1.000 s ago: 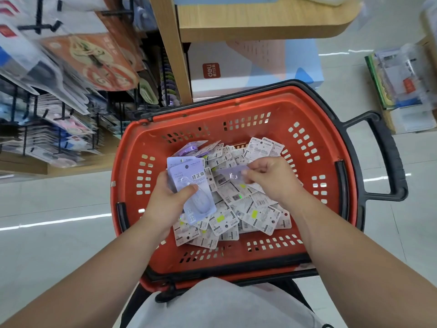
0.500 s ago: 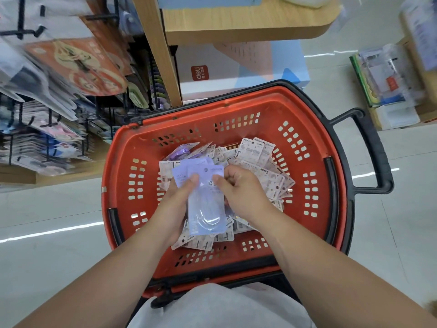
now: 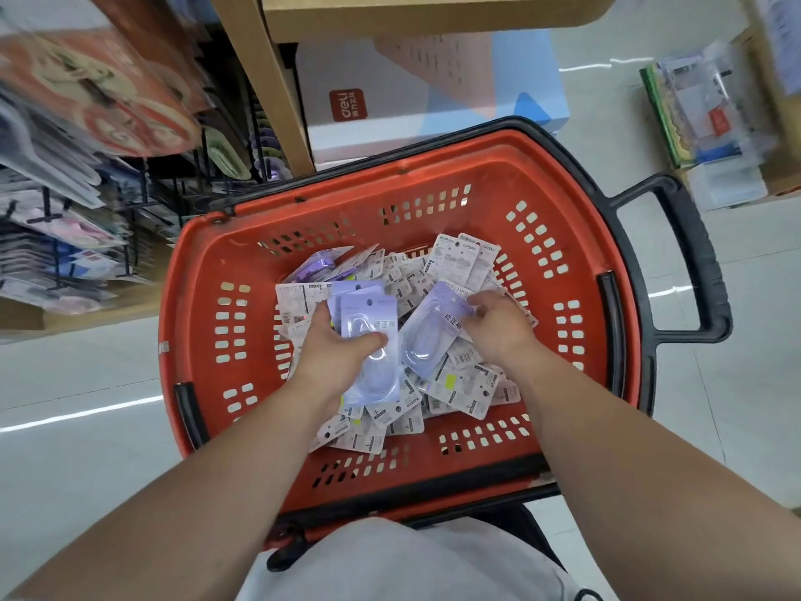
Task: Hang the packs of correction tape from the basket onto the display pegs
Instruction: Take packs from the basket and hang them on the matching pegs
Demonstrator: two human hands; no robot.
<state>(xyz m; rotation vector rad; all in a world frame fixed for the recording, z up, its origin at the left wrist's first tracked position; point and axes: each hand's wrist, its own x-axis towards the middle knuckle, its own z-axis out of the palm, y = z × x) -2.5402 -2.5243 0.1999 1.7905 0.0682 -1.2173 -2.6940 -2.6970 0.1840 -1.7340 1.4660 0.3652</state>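
Observation:
An orange basket [image 3: 433,197] with black rim and handle sits in front of me, holding a heap of several correction tape packs [image 3: 459,258], mostly face down. My left hand [image 3: 333,357] grips a small stack of lilac packs [image 3: 368,323], thumb across the front one. My right hand [image 3: 498,331] pinches the top edge of another lilac pack [image 3: 429,336] that lies tilted on the heap. Display pegs [image 3: 47,206] with hanging stationery stand at the left, blurred.
A wooden shelf post [image 3: 268,80] rises behind the basket, with a white and blue box [image 3: 433,97] under the shelf. Stacked goods [image 3: 711,123] lie on the pale floor at the right. The basket handle [image 3: 693,262] sticks out to the right.
My right hand left the stack that my left hand holds, moved right and took hold of a further lilac pack on the heap. The left hand's stack stayed put.

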